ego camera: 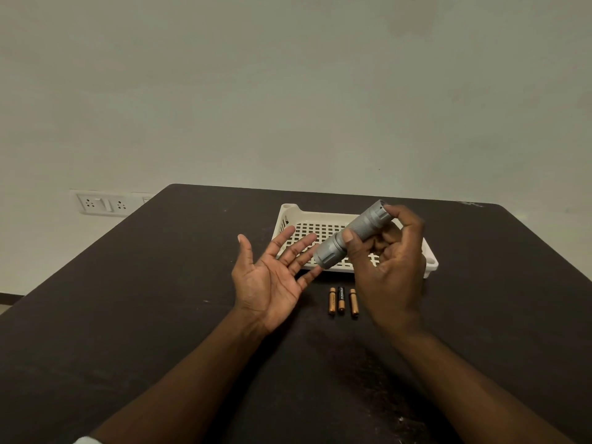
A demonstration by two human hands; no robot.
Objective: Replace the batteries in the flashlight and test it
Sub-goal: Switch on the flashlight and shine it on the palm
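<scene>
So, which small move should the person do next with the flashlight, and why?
Probably bring the open left hand onto the flashlight's wide lower end to steady it for unscrewing. The right hand alone grips the body, the flashlight looks closed, and the three batteries lie untouched on the table.
</scene>
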